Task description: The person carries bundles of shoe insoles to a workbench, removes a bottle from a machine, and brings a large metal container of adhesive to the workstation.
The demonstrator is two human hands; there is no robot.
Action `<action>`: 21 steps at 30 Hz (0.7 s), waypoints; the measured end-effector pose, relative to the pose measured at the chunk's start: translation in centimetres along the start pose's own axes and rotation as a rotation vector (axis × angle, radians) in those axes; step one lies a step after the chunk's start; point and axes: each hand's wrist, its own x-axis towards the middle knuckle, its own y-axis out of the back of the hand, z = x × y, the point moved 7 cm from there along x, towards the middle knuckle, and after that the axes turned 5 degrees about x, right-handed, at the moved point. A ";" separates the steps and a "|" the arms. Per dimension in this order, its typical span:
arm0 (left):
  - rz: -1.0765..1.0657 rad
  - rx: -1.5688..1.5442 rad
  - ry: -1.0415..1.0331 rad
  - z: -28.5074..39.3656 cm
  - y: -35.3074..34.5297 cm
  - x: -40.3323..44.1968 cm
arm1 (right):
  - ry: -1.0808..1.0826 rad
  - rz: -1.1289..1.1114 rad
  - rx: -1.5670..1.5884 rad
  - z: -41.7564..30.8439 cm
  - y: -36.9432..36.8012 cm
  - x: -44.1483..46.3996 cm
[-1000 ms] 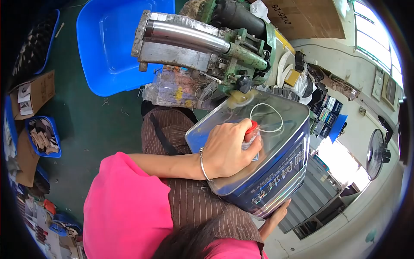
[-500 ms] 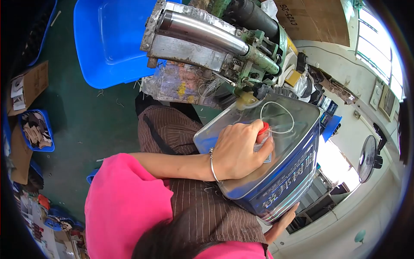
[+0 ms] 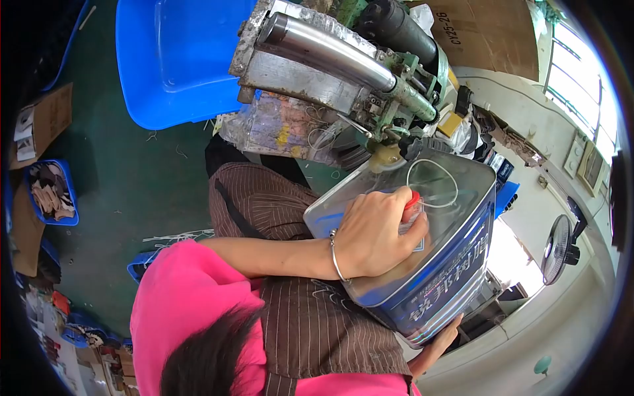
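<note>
Standing tilted in front of me is a square metal can (image 3: 456, 274) with a blue label and white lettering. Over its top, my left hand (image 3: 376, 231), with a bracelet on the wrist, is closed around a small clear piece with a red cap (image 3: 414, 199). Most of that piece is hidden by my fingers, so I cannot tell whether it is a bottle or part of the can. Beside it, a thin white loop of cord (image 3: 449, 175) lies over the can's top. My right hand (image 3: 446, 335) grips the can's far lower side, its fingers partly hidden.
A machine with a shiny metal roller (image 3: 330, 49) stands just beyond the can. Behind it sits a large blue tub (image 3: 152, 86). Small blue bins (image 3: 66, 218) and a cardboard box (image 3: 56, 122) are on the green floor at left. A fan (image 3: 558, 251) hangs at right.
The view has shifted slightly. Both hands stay at the can, with my left hand still closed around the red-capped piece.
</note>
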 end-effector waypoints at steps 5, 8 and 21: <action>0.011 -0.006 0.006 -0.1 0.0 -0.1 | 0.002 -0.008 -0.003 -0.5 0.1 -0.1; 0.014 -0.013 0.004 -0.1 0.0 0.0 | 0.017 -0.007 -0.013 -0.4 0.2 0.4; 0.015 -0.025 0.004 0.1 0.4 0.2 | 0.052 0.010 -0.020 -2.3 0.2 -0.5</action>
